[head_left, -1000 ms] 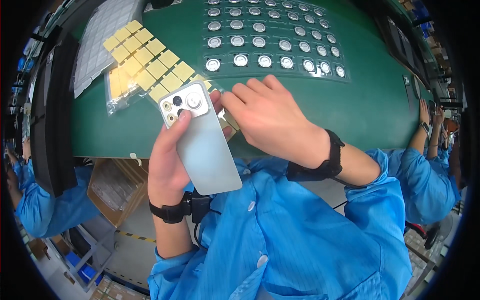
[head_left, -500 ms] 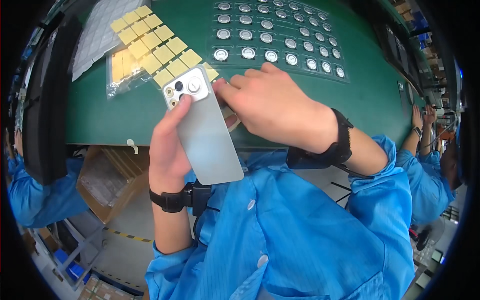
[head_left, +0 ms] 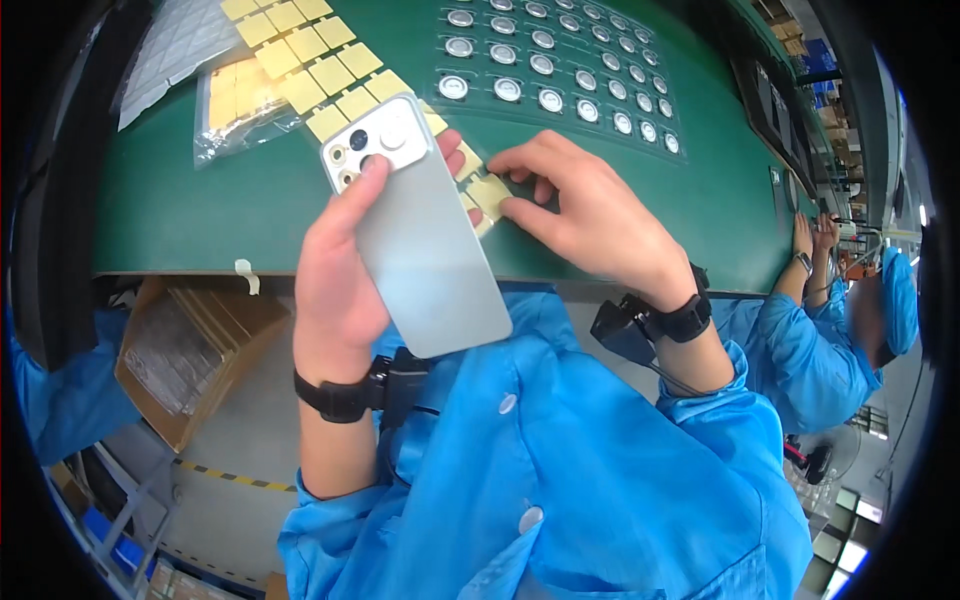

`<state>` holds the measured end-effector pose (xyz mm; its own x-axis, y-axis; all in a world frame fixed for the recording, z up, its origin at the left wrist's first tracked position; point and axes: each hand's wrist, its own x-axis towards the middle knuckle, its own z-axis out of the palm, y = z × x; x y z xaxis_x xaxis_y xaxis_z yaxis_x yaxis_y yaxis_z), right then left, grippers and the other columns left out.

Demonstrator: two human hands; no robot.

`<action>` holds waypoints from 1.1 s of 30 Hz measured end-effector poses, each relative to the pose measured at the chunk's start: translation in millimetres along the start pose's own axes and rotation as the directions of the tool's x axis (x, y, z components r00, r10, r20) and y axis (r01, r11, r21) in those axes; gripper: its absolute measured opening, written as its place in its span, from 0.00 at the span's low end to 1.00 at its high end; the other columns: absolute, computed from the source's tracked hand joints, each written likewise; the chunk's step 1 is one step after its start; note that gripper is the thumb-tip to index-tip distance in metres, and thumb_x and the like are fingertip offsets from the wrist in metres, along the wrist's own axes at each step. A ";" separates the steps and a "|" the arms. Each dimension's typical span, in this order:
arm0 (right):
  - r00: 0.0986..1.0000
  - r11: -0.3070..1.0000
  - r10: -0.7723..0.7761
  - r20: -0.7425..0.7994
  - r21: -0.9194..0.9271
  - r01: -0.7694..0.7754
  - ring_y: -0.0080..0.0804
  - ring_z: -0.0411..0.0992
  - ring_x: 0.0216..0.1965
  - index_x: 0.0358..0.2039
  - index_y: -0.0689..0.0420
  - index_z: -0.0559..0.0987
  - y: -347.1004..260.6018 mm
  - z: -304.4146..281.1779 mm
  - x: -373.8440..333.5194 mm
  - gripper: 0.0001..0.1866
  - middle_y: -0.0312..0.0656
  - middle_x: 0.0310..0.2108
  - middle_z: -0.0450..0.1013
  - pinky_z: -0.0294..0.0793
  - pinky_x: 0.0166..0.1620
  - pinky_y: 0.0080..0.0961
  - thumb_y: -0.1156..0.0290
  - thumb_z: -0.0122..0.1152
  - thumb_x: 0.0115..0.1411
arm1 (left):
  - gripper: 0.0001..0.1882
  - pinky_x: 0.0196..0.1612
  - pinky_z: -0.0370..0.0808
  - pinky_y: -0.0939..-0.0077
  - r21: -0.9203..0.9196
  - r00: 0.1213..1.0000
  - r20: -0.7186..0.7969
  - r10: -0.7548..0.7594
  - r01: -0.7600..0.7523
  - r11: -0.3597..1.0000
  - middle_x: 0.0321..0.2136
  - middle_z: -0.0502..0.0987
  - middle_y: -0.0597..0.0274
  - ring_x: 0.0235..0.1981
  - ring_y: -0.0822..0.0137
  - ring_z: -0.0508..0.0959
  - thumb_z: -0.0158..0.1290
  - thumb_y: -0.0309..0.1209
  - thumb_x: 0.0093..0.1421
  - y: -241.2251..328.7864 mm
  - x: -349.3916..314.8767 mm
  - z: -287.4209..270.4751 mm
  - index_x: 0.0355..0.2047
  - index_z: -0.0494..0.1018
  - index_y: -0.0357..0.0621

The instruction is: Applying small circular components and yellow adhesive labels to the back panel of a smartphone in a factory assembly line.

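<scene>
Phone, silver-blue and slab-shaped (head_left: 440, 260), is nearest, tilted above the green desk's (head_left: 160, 235) front edge, its lower end past that edge. The left hand (head_left: 340, 260) grasps it, thumb across the white camera block (head_left: 374, 128), fingers behind. A round, pale disc shows in that block and looks already seated, so this part of the work appears done.

Just beyond, over the same edge, the right hand (head_left: 600, 215) is half-curled and apparently unladen, thumb and index finger parted at the near end of a sheet of square yellow tabs (head_left: 332, 73). Whether the thumb touches a tab, I cannot tell. The sheet runs behind the phone toward the desk's far left corner; most of its visible tabs look unused.

Left of the sheet lies a clear plastic bag (head_left: 225, 140) of yellow pieces, with a white, gridded sheet (head_left: 180, 50) farther along the desk's left edge. Toward the far edge, a clear plastic tray (head_left: 480, 70) carries rows of round silver discs (head_left: 585, 79): judging by these, plenty is left. At the right edge sits a blue-clad co-worker (head_left: 800, 350).
</scene>
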<state>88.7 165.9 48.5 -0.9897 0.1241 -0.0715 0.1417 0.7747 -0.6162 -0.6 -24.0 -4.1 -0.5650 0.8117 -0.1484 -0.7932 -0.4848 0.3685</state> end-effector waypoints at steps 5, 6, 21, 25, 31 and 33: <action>0.997 0.994 0.067 0.039 -0.088 -0.063 0.46 0.74 0.39 0.37 0.59 0.77 -8.2 4.8 10.1 0.09 0.45 0.35 0.73 0.73 0.43 0.38 0.69 0.56 0.59 | 0.30 0.66 0.56 0.41 0.030 1.000 0.004 -0.007 0.007 1.000 0.67 0.54 0.42 0.70 0.51 0.50 0.37 0.41 0.71 2.9 1.6 -0.6 0.68 0.46 0.42; 0.993 0.992 0.111 0.050 -0.064 -0.107 0.47 0.74 0.38 0.36 0.58 0.77 -9.5 6.1 13.3 0.08 0.45 0.34 0.73 0.72 0.42 0.38 0.69 0.56 0.58 | 0.30 0.66 0.56 0.41 0.043 1.000 0.002 -0.007 0.007 0.999 0.66 0.54 0.42 0.70 0.52 0.51 0.37 0.41 0.71 4.2 2.5 -1.7 0.68 0.47 0.42; 0.995 0.960 -0.091 -0.046 -0.268 0.075 0.46 0.74 0.31 0.25 0.58 0.71 -28.1 12.5 12.4 0.05 0.43 0.25 0.73 0.71 0.35 0.39 0.75 0.59 0.53 | 0.30 0.66 0.55 0.41 0.041 0.998 -0.035 -0.050 0.052 0.998 0.66 0.55 0.42 0.69 0.52 0.52 0.38 0.40 0.70 6.2 7.6 -5.0 0.67 0.47 0.39; 0.994 0.994 -0.092 0.063 0.063 0.088 0.37 0.76 0.32 0.28 0.60 0.73 -28.4 -11.4 8.1 0.03 0.42 0.26 0.75 0.73 0.37 0.30 0.78 0.59 0.54 | 0.30 0.66 0.57 0.42 0.037 0.999 -0.029 -0.035 0.036 0.999 0.66 0.54 0.42 0.69 0.51 0.52 0.38 0.40 0.71 7.3 9.3 -1.3 0.67 0.47 0.39; 0.999 0.781 -0.022 0.029 0.625 -0.001 0.22 0.71 0.40 0.36 0.60 0.76 4.5 -60.1 17.9 0.06 0.35 0.36 0.74 0.71 0.45 0.22 0.76 0.63 0.59 | 0.25 0.57 0.70 0.48 0.049 0.984 -0.172 0.037 -0.029 0.998 0.54 0.71 0.43 0.54 0.48 0.74 0.43 0.38 0.69 -0.5 -1.4 11.1 0.61 0.59 0.36; 0.992 0.608 -0.055 0.110 0.792 -0.054 0.22 0.72 0.41 0.38 0.59 0.75 10.9 -73.9 26.5 0.09 0.36 0.38 0.73 0.71 0.46 0.22 0.74 0.64 0.59 | 0.24 0.51 0.75 0.53 0.204 0.990 -0.116 0.074 -0.049 0.978 0.50 0.74 0.44 0.48 0.49 0.78 0.44 0.37 0.69 1.7 5.9 32.5 0.60 0.60 0.36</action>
<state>65.5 223.4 97.8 -0.9923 0.0119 -0.1234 0.1231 -0.0267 -0.9920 2.1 -9.5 25.4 -0.6448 0.7302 -0.2259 -0.7012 -0.4475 0.5551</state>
